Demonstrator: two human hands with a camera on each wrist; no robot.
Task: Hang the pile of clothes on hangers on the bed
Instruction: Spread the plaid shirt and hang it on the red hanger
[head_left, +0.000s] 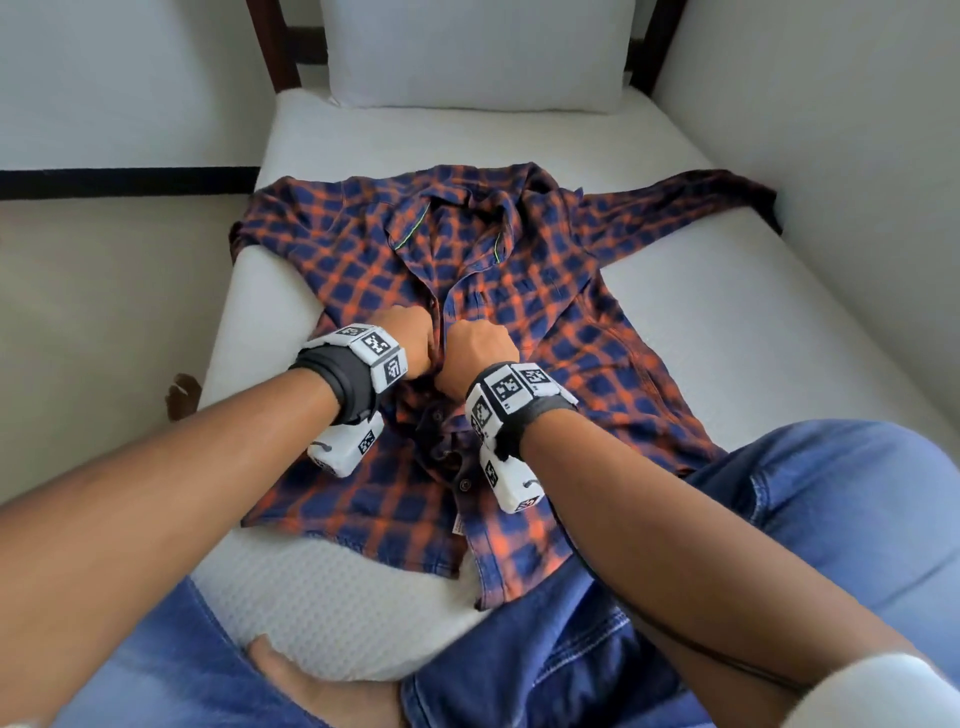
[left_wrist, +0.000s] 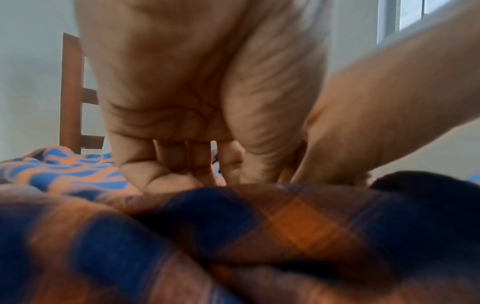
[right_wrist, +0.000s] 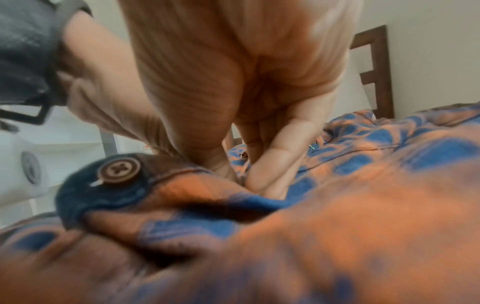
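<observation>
An orange and navy plaid shirt (head_left: 519, 270) lies spread front-up on the bed, collar toward the pillow and sleeves out to both sides. My left hand (head_left: 410, 338) and right hand (head_left: 478, 348) meet at the button placket at mid-chest. Both have their fingers curled and pinch the cloth edges there. In the left wrist view my left hand's fingers (left_wrist: 182, 164) curl down onto the shirt (left_wrist: 233, 236). In the right wrist view my right hand (right_wrist: 259, 164) pinches the fabric just past a brown button (right_wrist: 119, 169). No hanger is in view.
The white mattress (head_left: 727, 322) has a white pillow (head_left: 478, 52) against a brown wooden headboard (head_left: 270, 41). A wall runs along the right side and floor (head_left: 104, 312) lies to the left. My legs in blue jeans (head_left: 779, 519) and a bare foot (head_left: 311, 686) rest on the near end.
</observation>
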